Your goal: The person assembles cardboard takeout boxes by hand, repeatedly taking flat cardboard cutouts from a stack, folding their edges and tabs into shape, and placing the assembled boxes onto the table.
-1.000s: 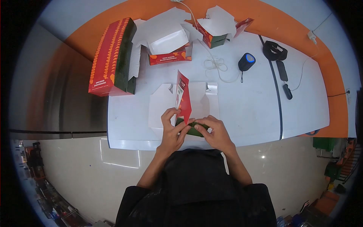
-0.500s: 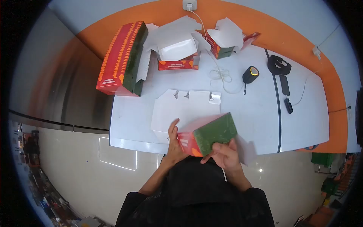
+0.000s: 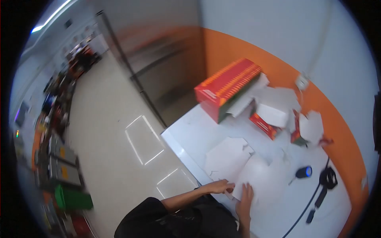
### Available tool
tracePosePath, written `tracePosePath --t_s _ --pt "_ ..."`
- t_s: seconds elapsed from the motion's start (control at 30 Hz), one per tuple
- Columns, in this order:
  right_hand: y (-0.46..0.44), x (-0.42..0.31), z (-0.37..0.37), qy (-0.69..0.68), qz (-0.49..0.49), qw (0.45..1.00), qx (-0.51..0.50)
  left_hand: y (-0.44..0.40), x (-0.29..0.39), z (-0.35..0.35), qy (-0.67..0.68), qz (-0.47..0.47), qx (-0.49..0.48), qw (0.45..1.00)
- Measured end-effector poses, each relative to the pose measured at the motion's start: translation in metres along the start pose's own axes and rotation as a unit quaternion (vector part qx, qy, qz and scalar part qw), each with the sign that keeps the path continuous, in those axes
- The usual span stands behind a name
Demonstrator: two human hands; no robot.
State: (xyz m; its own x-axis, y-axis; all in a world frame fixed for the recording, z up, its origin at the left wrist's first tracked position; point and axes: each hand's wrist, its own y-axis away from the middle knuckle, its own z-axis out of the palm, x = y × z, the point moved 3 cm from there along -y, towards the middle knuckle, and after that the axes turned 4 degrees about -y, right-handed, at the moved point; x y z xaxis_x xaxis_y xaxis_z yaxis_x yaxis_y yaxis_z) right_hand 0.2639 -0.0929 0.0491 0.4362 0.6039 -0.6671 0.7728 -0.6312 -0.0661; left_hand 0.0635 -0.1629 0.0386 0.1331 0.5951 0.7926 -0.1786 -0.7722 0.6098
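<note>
A white cardboard piece (image 3: 260,178), blurred and with its pale side showing, is between my hands at the table's near edge. My left hand (image 3: 222,186) is closed on its left edge. On its lower part lies my right hand (image 3: 246,195), with the fingers apart and pressed to the surface. Just behind and to the left, a flat white cardboard sheet (image 3: 226,156) with notched edges rests on the table. No red or green printed side of the held piece shows.
Behind stand a long red box (image 3: 228,83), an open white-lined box (image 3: 272,116) and a smaller one (image 3: 310,127). A speaker (image 3: 304,172), black strap (image 3: 328,178) and cable are at right. A steel cabinet (image 3: 158,59) adjoins the table (image 3: 186,123); a green bin (image 3: 73,197) stands left.
The view has swung left, showing more floor and room. The red and green cardboard has been turned so its white side shows. My right hand has gone from gripping it to lying spread on it.
</note>
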Motion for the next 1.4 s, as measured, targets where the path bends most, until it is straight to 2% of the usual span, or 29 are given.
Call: tracePosePath --t_s 0.03,0.07,0.13,0.17,0.23,0.27,0.33,0.4,0.47,0.5,0.57,0.6,0.67,0.77,0.87,0.97,1.07,1.13,1.2,1.27,1.3,1.33,1.4 --pt "0.003 0.010 -0.002 -0.023 -0.014 1.000 0.015 -0.005 -0.011 0.002 -0.001 0.006 -0.053 0.999" --pt "0.006 0.016 -0.007 -0.046 -0.022 0.998 0.030 -0.003 -0.015 0.004 -0.017 0.029 -0.019 0.999" --pt "0.006 0.021 -0.017 -0.115 0.052 0.992 0.000 0.005 -0.014 0.011 -0.059 0.069 0.039 0.995" --pt "0.006 0.024 -0.025 -0.145 0.092 0.985 -0.008 0.012 -0.008 0.013 0.033 0.141 0.050 0.988" --pt "0.003 0.027 -0.044 -0.181 0.130 0.975 -0.007 0.028 0.016 0.009 0.200 0.291 0.062 0.934" --pt "0.001 0.032 -0.051 -0.199 0.148 0.969 -0.007 0.028 0.032 0.004 0.073 0.336 0.102 0.933" --pt "-0.007 0.040 -0.063 -0.219 0.092 0.968 -0.078 0.029 0.057 -0.003 -0.179 0.393 0.184 0.883" --pt "-0.016 0.030 -0.076 -0.237 0.077 0.958 -0.141 0.022 0.076 -0.001 -0.283 0.444 0.193 0.828" --pt "-0.015 0.058 -0.066 -0.244 0.107 0.954 -0.134 0.015 0.084 0.006 -0.358 0.499 0.179 0.769" --pt "-0.015 0.069 -0.063 -0.248 0.123 0.952 -0.129 0.012 0.084 0.007 -0.330 0.510 0.169 0.776" --pt "-0.015 0.043 -0.069 -0.352 0.161 0.919 -0.071 0.005 0.084 0.011 -0.274 0.532 0.146 0.788" --pt "-0.016 0.031 -0.073 -0.404 0.179 0.896 -0.041 -0.001 0.081 0.013 -0.280 0.543 0.170 0.773" --pt "-0.019 0.021 -0.078 -0.380 0.174 0.908 -0.041 -0.016 0.070 0.017 -0.292 0.564 0.211 0.743" --pt "-0.017 0.015 -0.076 -0.359 0.181 0.915 -0.028 -0.016 0.070 0.023 -0.201 0.549 0.294 0.757" --pt "-0.017 0.011 -0.077 -0.339 0.177 0.924 -0.001 -0.009 0.078 0.027 -0.123 0.532 0.387 0.743" --pt "-0.017 0.009 -0.083 -0.354 0.166 0.920 0.013 -0.003 0.091 0.038 -0.295 0.532 0.327 0.723" --pt "-0.022 -0.009 -0.101 -0.329 0.143 0.933 -0.006 -0.003 0.094 0.035 -0.300 0.507 0.294 0.753" --pt "-0.030 -0.031 -0.113 -0.277 0.101 0.956 0.000 0.000 0.093 0.026 -0.290 0.418 0.281 0.814" --pt "-0.034 -0.052 -0.122 -0.204 0.041 0.978 0.030 0.006 0.093 0.015 -0.252 0.356 0.270 0.858" --pt "-0.039 -0.084 -0.137 -0.124 -0.073 0.979 0.142 0.010 0.092 0.003 -0.187 0.321 0.253 0.893" --pt "-0.030 -0.093 -0.143 -0.077 -0.120 0.969 0.201 0.017 0.091 -0.003 -0.146 0.315 0.294 0.891" --pt "-0.020 -0.077 -0.144 -0.122 -0.132 0.959 0.220 0.024 0.090 -0.006 -0.105 0.306 0.326 0.888" --pt "-0.001 -0.029 -0.139 -0.199 -0.152 0.927 0.279 0.033 0.088 -0.014 -0.071 0.290 0.306 0.904"
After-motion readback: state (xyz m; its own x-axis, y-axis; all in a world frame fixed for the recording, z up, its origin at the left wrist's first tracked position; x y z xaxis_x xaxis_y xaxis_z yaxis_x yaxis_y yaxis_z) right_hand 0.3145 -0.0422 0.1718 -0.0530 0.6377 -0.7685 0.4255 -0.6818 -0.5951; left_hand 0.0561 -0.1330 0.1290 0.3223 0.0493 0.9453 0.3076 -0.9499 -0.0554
